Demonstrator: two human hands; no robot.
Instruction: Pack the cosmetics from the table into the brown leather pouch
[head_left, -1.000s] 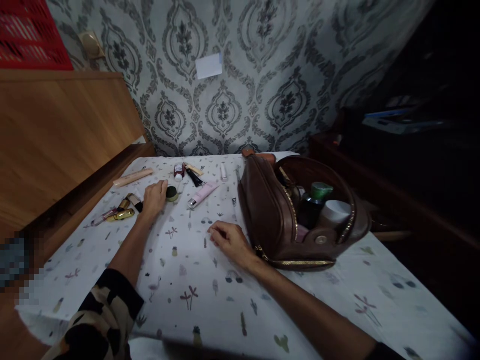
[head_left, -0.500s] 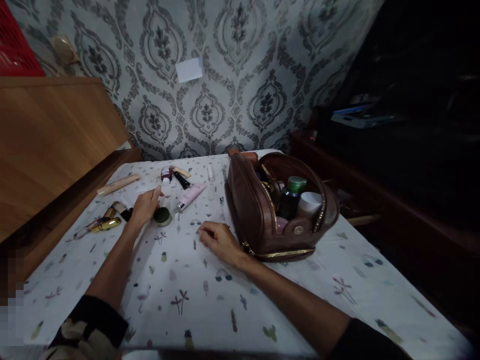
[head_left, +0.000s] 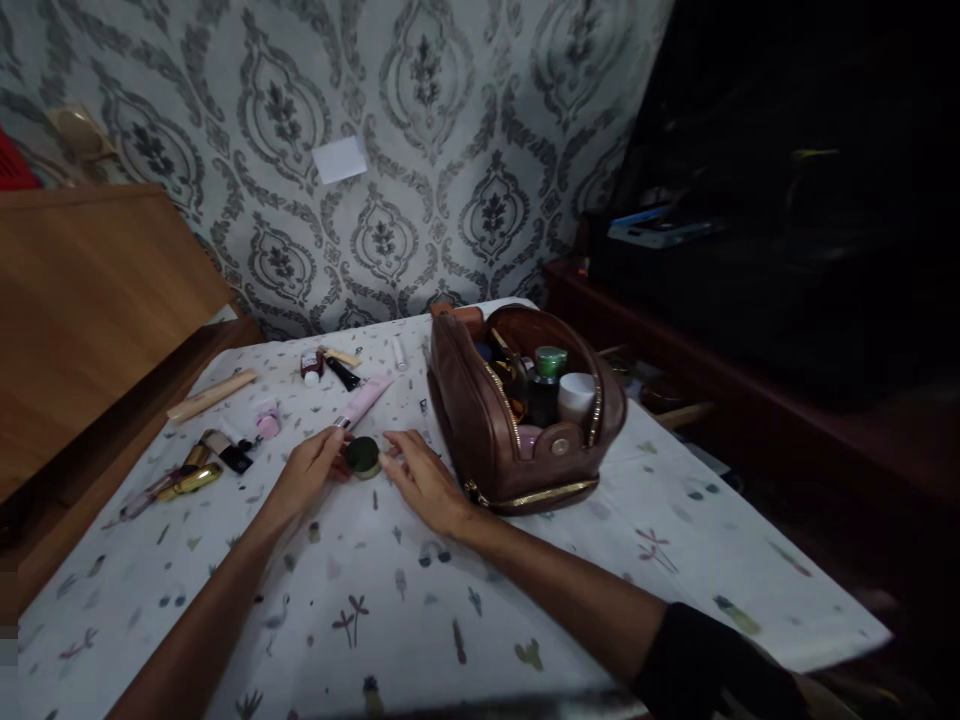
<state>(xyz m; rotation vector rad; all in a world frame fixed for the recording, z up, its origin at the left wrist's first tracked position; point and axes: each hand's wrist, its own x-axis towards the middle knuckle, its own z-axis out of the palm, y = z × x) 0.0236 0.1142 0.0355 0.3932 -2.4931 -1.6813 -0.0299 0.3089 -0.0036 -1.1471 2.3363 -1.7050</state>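
Note:
A small round jar with a dark green lid (head_left: 363, 457) stands between my two hands. My left hand (head_left: 309, 472) is at its left side, fingers bent around that edge, a pink tube (head_left: 365, 399) just behind. On the jar's right, my right hand (head_left: 421, 480) has its fingers apart, fingertips close to or touching the jar. To the right stands an unzipped brown leather bag (head_left: 480, 420), with a green-capped dark bottle (head_left: 550, 375) and a white-lidded jar (head_left: 577, 397) inside.
Several small cosmetics lie at the left, among them a gold tube (head_left: 189, 482), a pink item (head_left: 266, 418) and a long beige tube (head_left: 212, 394). Farther back are a black tube (head_left: 343, 373) and a dark red bottle (head_left: 311, 365). A wooden panel (head_left: 97, 310) borders the left.
The view has shifted. My left hand has moved right and the jar now sits between both hands. My right hand has opened and come close to the jar. The pink item at left is uncovered.

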